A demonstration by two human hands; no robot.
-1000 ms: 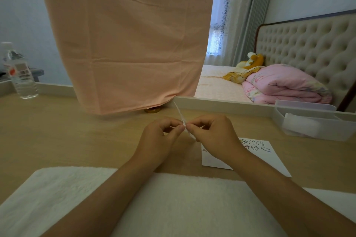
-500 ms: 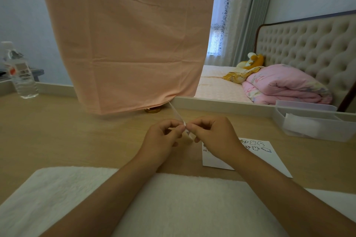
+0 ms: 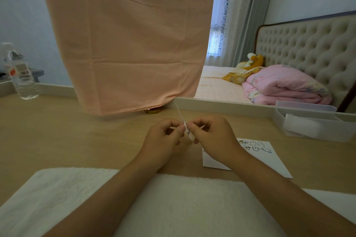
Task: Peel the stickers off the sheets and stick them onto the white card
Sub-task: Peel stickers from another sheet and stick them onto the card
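Observation:
A thin white sticker sheet (image 3: pixel 179 112) is held edge-on above the wooden table, so its face is hidden. My left hand (image 3: pixel 163 138) pinches it from the left and my right hand (image 3: pixel 212 138) pinches it from the right, fingertips meeting at the sheet. The white card (image 3: pixel 267 158) lies flat on the table under and to the right of my right hand. Several small stickers (image 3: pixel 255 145) sit in two rows at the card's far edge. My right wrist covers the card's left part.
A white fluffy towel (image 3: pixel 173 198) lies along the table's near edge under my forearms. A clear plastic box (image 3: pixel 312 123) stands at the right, a water bottle (image 3: pixel 21 75) at far left. A peach cloth (image 3: pixel 131 40) hangs behind, with a gold lid (image 3: pixel 153 110) below it.
The sheet's far end has tilted slightly between my fingers. Both hands stay pinched together in almost the same spot.

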